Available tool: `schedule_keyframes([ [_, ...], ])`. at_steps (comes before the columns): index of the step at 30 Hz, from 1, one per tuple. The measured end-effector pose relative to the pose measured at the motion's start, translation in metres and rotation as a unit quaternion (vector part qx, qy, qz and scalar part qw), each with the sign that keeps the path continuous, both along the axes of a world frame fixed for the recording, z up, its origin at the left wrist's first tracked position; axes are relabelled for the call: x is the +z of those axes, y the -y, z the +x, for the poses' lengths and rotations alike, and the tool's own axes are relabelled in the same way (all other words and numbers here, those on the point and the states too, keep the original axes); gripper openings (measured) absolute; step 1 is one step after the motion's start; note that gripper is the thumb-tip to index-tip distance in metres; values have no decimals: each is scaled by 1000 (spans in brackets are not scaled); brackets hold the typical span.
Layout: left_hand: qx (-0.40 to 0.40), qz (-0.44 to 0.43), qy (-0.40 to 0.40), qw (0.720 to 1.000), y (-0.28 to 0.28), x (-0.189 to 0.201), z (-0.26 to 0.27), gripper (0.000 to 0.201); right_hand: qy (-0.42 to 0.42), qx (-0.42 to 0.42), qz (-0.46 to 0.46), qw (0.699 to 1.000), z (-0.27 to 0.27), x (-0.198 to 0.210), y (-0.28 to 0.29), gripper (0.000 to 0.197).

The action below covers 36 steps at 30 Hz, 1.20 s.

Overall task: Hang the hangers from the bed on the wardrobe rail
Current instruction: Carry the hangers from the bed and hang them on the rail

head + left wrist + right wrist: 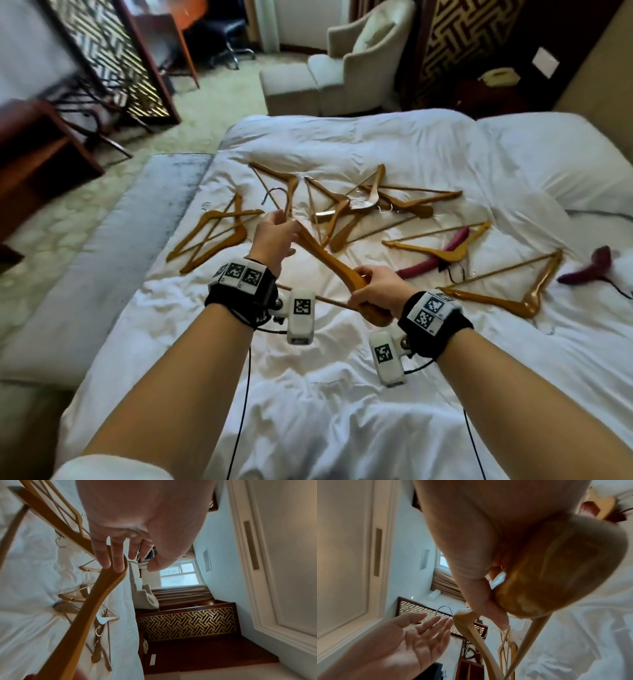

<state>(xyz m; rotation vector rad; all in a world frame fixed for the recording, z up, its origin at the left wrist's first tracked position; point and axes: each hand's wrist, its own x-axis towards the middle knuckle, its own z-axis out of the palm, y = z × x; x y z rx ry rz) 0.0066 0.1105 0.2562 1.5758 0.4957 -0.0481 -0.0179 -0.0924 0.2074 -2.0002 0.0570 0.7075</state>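
Head view: the right hand clenched one end of a wooden hanger above the bed, at 6 o'clock from eight more wooden hangers and two maroon padded ones. Left wrist view: the left hand touched its neck, fingers released. Right wrist view: its metal hook rose beyond the open palm.

A bed is covered by a rumpled white duvet; loads of wooden hangers are scattered across its far half, some overlapping; two dark red padded hangers are lying toward the right side; pillows are piled at the far right.
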Motion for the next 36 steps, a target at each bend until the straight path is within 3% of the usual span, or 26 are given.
schedule_keyframes([
  [4, 59, -3, 30, 998, -9, 18, -21, 55, 27, 77, -22, 996, -12, 19, 0, 50],
  [11, 199, 14, 26, 980, -42, 41, -78, 37, 81, 184, -40, 979, -30, 40, -22, 48],
  [20, 298, 44, 27, 953, -128, 55, -178, 61, 119, 324, -37, 938, -64, 60, -115, 43],
  [29, 428, 77, 26, 900, -232, 65, -326, 37, 152, 471, -42, 868, -149, 77, -241, 44],
  [32, 478, 96, 40, 872, -261, 71, -387, 12, 153, 514, -34, 843, -193, 83, -283, 42],
  [36, 532, 110, 39, 839, -294, 75, -464, 15, 158, 562, -14, 812, -247, 85, -334, 40],
])
